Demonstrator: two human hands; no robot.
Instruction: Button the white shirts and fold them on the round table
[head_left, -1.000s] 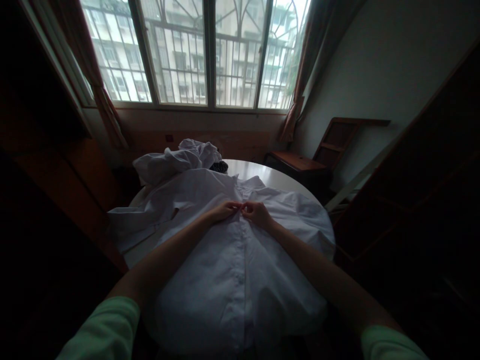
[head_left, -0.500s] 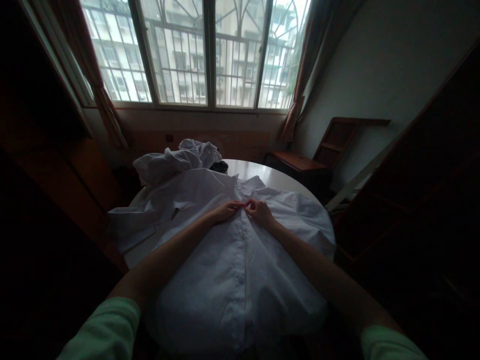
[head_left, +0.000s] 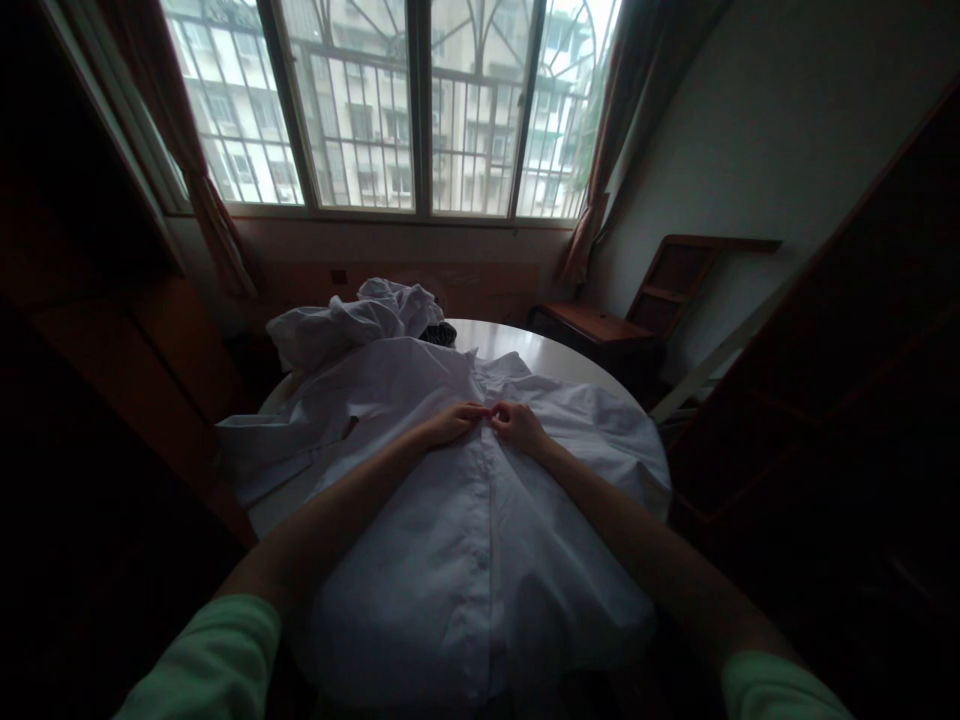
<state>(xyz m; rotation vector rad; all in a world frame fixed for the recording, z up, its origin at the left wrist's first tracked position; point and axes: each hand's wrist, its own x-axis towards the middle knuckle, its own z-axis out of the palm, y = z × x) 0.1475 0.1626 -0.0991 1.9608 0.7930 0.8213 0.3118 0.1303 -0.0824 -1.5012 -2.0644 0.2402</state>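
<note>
Right hand (head_left: 516,427) is shifted very slightly rightward compared with a second ago; cloth at the front strip (head_left: 480,560) of the white shirt (head_left: 397,560) is pinched between its fingertips. By the left hand (head_left: 452,425), held nearly in place, the same strip appears to be gripped. The shirt is spread over the round bench (head_left: 517,342), its lie unchanged. Work is judged to be confined to one spot on the strip.
</note>
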